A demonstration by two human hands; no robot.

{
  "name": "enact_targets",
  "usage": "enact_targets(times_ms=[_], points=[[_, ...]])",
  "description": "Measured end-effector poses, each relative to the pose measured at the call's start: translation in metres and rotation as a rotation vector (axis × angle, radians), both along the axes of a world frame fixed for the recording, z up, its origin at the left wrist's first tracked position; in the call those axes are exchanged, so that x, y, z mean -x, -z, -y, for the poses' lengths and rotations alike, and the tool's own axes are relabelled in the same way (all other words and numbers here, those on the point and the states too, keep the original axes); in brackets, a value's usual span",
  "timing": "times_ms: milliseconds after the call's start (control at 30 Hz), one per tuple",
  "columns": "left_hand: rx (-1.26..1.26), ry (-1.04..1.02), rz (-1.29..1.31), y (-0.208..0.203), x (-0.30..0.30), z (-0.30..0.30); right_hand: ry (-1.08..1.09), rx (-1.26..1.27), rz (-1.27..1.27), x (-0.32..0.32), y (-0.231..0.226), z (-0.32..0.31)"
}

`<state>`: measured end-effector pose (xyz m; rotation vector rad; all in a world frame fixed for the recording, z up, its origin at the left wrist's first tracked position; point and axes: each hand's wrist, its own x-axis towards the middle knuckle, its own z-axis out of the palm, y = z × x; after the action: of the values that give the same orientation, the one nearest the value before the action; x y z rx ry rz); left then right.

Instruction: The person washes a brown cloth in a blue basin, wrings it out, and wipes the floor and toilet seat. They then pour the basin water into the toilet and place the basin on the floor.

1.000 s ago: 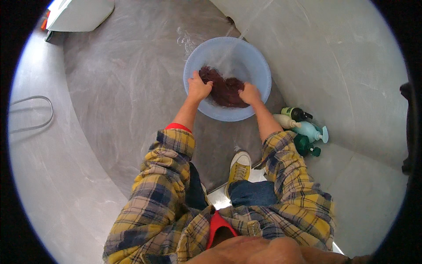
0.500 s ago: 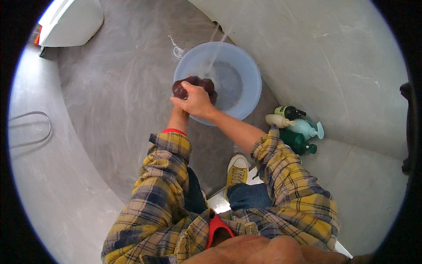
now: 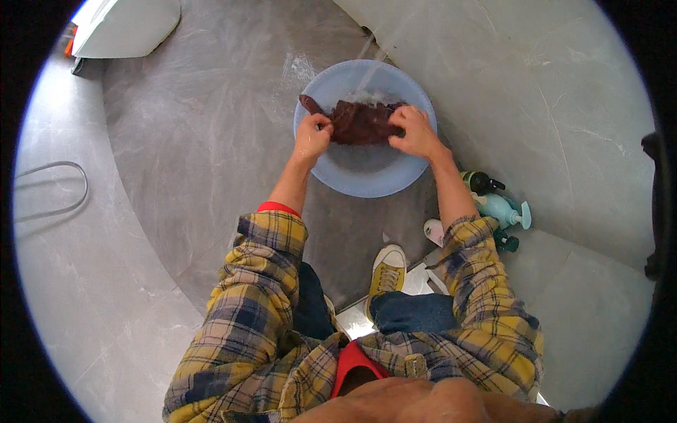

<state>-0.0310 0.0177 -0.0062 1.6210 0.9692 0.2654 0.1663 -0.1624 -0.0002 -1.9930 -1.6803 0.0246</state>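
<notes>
A dark reddish-brown cloth is stretched between my two hands over a pale blue plastic basin. My left hand is closed on its left end, and a short flap of the cloth sticks up past the fingers. At the cloth's right end, my right hand pinches the fabric. Streaks of water come down from the upper right onto the cloth and splash along its far edge. Some water lies in the bottom of the basin, partly hidden under the cloth.
Several pump bottles, among them a light blue one, stand by the wall right of the basin. A white fixture is at the far left, a curved metal bar on the left. My yellow shoe is near the basin.
The cloth, bunched in both hands at the basin's left side before, is now spread out between them. My hands have moved apart, the right one toward the basin's right rim.
</notes>
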Motion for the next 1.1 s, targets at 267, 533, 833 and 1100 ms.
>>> enact_targets(times_ms=[267, 533, 833, 1100], points=[[-0.065, -0.175, -0.231, 0.007, -0.011, 0.018, 0.704, 0.488, -0.425, -0.014, 0.066, -0.030], [1.195, -0.252, 0.291, 0.026, -0.006, 0.007, 0.286, 0.088, -1.255, 0.119, 0.018, -0.078], [0.987, -0.352, 0.755, 0.020, -0.031, 0.029, 0.323, -0.310, -0.405, 0.112, -0.029, -0.099], [0.304, -0.107, 0.184, -0.025, -0.035, 0.041, 0.757, 0.050, -0.301, 0.022, 0.040, -0.039]])
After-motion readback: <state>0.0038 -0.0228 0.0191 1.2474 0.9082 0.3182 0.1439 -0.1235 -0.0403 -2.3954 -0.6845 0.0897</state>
